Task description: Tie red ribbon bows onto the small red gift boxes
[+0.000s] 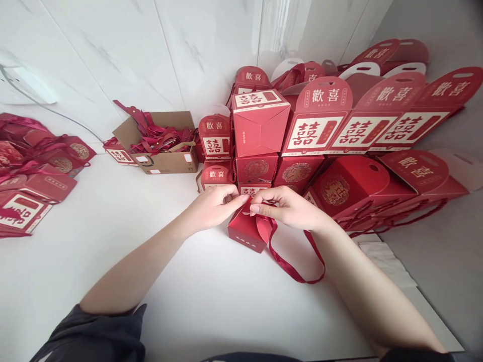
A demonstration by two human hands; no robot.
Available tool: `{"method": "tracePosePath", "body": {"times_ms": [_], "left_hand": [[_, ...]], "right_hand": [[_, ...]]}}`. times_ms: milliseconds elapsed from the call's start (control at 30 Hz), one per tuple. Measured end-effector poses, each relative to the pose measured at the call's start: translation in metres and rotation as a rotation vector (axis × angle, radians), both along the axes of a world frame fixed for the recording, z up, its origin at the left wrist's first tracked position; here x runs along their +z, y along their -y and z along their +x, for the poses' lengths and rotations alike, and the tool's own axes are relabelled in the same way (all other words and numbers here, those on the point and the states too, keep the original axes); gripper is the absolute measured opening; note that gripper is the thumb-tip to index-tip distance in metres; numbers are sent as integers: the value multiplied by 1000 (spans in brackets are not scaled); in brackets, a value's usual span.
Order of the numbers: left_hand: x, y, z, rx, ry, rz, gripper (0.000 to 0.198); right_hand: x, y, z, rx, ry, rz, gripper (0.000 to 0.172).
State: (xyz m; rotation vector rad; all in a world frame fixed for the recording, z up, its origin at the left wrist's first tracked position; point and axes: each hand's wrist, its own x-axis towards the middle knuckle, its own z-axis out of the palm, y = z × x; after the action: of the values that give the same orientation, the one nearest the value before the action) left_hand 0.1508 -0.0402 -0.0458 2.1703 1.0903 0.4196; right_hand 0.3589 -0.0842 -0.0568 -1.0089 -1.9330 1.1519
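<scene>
A small red gift box (247,234) with pale lettering on its near side stands on the white table. My left hand (221,206) is at its top, thumb and fingers pinched; what lies between them is hidden. From the other side, my right hand (289,207) closes thumb and forefinger at the same spot, seemingly on the ribbon. A dark red ribbon (289,271) runs from beneath the right hand and droops in a wide loop onto the table. The fingers hide much of the box top.
Red gift boxes (260,125) are stacked behind and to the right, several with upright handle flaps. A cardboard box (169,163) full of red ribbons stands by the wall. More red boxes (56,183) lie at the left. White paper (388,264) lies at right.
</scene>
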Motion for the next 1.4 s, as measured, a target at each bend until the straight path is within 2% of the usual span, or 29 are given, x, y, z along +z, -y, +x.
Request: {"method": "tracePosePath", "body": {"times_ms": [167,300,467,567,633,700,767,800,867,933,1067,1267,1400], "left_hand": [[2,-3,-2,-41,-6,7,30],[26,-11,-19,7,-122,37,24],[64,-22,-68,248,-481,221,22],[68,-33,-97,498,-767,340,24],[64,-40,-106,549,-846,332,27],[57,-43,-101,422,-738,294,32],[49,-40,-84,157,-512,253,36],[45,-37,-72,5,-415,184,37],[37,-29,-50,-201,-283,48,44],[28,-22,-33,-308,-218,-12,46],[16,-13,-20,-334,-160,-23,46],[12,-5,-14,-212,-159,36,42],[11,-4,-10,-200,-128,13,45]], "right_hand": [[2,1,2,12,30,-1,34],[3,0,4,40,66,10,34],[12,3,13,-3,129,53,27],[23,11,24,-126,253,56,24],[31,17,30,-170,363,39,24],[35,23,33,-168,471,27,28],[36,27,32,-152,554,34,30],[35,28,30,-150,588,41,29],[32,28,25,-153,654,58,23],[28,28,18,-157,718,78,18],[23,25,9,-161,795,100,7],[19,23,11,-209,813,143,12],[22,27,5,-178,800,177,14]]}}
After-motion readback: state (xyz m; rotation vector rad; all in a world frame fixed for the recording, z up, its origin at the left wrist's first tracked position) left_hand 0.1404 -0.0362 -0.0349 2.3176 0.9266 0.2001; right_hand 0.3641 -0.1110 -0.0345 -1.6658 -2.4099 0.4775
